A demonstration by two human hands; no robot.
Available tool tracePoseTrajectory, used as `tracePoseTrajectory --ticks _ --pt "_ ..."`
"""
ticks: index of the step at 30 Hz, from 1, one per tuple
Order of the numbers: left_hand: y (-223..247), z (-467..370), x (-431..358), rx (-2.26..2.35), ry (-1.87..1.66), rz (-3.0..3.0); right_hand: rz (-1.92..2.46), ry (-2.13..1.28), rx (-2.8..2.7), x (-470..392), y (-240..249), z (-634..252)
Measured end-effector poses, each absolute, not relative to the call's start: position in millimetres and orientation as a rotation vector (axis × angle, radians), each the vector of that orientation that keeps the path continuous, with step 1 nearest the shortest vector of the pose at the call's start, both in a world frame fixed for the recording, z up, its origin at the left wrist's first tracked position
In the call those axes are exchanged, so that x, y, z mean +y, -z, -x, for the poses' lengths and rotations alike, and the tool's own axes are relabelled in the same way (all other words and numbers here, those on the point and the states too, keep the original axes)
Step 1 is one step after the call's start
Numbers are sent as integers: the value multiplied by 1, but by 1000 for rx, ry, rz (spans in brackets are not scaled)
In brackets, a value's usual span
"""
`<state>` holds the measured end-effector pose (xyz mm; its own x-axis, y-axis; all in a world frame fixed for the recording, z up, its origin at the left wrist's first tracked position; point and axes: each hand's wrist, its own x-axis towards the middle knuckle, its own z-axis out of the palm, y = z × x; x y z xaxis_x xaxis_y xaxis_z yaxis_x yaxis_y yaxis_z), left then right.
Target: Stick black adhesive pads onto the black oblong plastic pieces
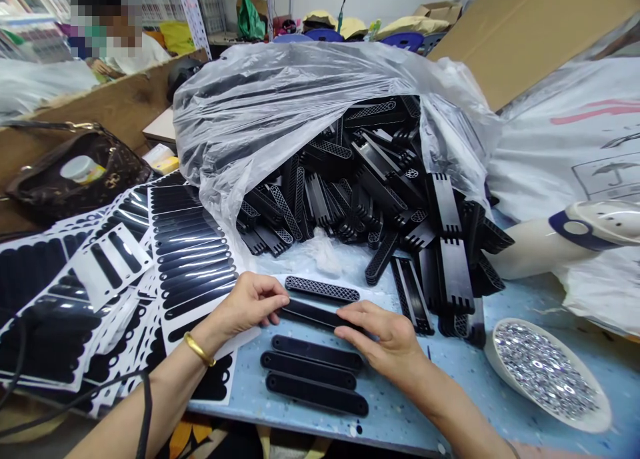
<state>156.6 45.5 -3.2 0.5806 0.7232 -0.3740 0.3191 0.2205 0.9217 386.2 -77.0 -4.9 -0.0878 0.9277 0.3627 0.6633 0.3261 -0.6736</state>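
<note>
A long black strip (315,313) lies between my hands near the middle of the blue table. My left hand (253,302) pinches its left end between thumb and fingers. The fingers of my right hand (375,329) close on its right end. Just beyond it rests a black bar with a textured lattice face (323,289). Nearer to me lie several smooth black bars (307,370), side by side. To the left, sheets of glossy black stickers (193,252) are stacked and overlap.
A clear plastic bag (280,79) spills many black parts (325,199) at the back. At right stand a bowl of small shiny metal pieces (545,372) and a white device (550,235). A brown handbag (115,172) sits left. Another person (143,53) is at the far left.
</note>
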Motion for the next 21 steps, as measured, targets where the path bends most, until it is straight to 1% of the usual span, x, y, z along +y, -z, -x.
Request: tracePoseTrajectory --ticks 7,14,21 --pt "1 -156 45 980 -343 -1376 1419 -411 -1818 -81 6 -383" --pt "-3 -157 46 974 -328 -1382 1428 -563 -1766 -76 9 -390" --pt "-6 -157 44 967 -330 -1398 1469 -622 -1722 -76 7 -389"
